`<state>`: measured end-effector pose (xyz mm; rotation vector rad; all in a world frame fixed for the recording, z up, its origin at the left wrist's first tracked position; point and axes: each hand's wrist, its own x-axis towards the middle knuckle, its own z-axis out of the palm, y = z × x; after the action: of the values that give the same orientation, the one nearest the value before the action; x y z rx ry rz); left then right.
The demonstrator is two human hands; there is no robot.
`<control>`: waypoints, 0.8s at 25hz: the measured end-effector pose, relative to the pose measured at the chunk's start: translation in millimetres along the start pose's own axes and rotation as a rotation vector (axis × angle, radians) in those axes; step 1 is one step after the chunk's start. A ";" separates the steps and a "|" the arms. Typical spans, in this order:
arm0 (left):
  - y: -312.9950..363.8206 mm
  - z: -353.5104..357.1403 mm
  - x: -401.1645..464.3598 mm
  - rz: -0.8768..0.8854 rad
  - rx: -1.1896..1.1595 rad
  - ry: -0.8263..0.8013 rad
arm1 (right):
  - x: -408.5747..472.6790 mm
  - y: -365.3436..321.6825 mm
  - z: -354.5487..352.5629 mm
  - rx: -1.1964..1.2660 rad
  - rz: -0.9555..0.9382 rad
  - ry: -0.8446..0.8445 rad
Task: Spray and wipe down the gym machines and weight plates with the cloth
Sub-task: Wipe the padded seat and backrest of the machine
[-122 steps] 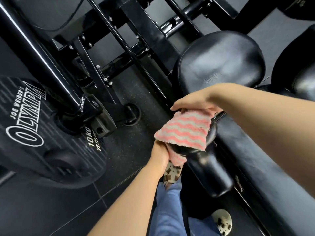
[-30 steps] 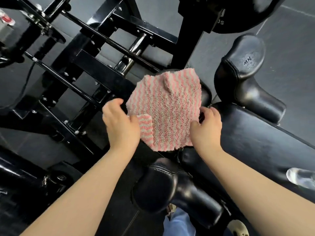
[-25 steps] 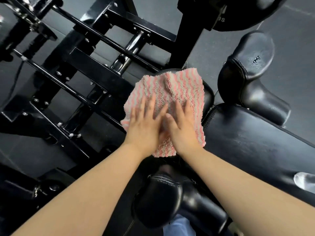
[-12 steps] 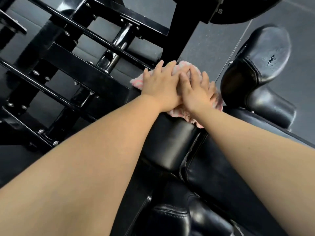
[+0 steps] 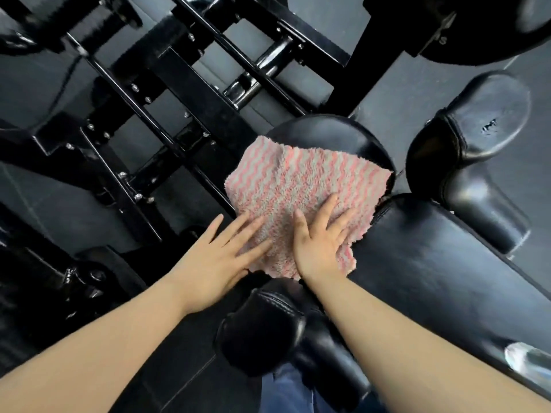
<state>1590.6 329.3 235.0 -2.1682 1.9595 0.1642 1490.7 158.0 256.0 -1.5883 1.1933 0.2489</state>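
Cloth look: the cloth (image 5: 301,186) is a fluffy terry square with pink and pale grey wavy stripes, its edges fuzzy and slightly ragged; one soft fold ridge runs from its far corner towards the hands.

Cloth place: it lies spread flat over the round black pad (image 5: 328,135) of the machine, its near part under both hands and its near-right corner hanging onto the long padded surface (image 5: 432,263) just right of the right hand.

Cloth direction: it sits as a diamond, one corner pointing away from the hands and to the left, the opposite corner by the right wrist; being close to square it has no clear long axis, and the stripes run across from left to right, tilted down to the right.

Left hand: the left hand (image 5: 222,257) lies flat with fingers straight and spread, its fingertips on the cloth's near-left edge, its palm off the cloth.

Right hand: the right hand (image 5: 320,242) presses flat on the cloth with fingers straight and fanned out, thumb apart.

Beyond the hands: the black steel frame (image 5: 185,73) with bolts stands left of the left hand.

Right of the hands: a padded roller (image 5: 474,135) stands well apart from the cloth.

Near lower right: a pale blurred object (image 5: 524,360) rests on the surface, possibly a bottle.
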 end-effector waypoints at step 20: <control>-10.8 -61.2 225.0 -0.288 -0.263 -0.088 | 106.6 -28.6 -63.8 -0.087 0.145 0.296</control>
<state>1621.9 98.2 244.8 -2.5298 1.6332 0.4832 1538.0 43.4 226.2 -1.6556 1.5479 0.1637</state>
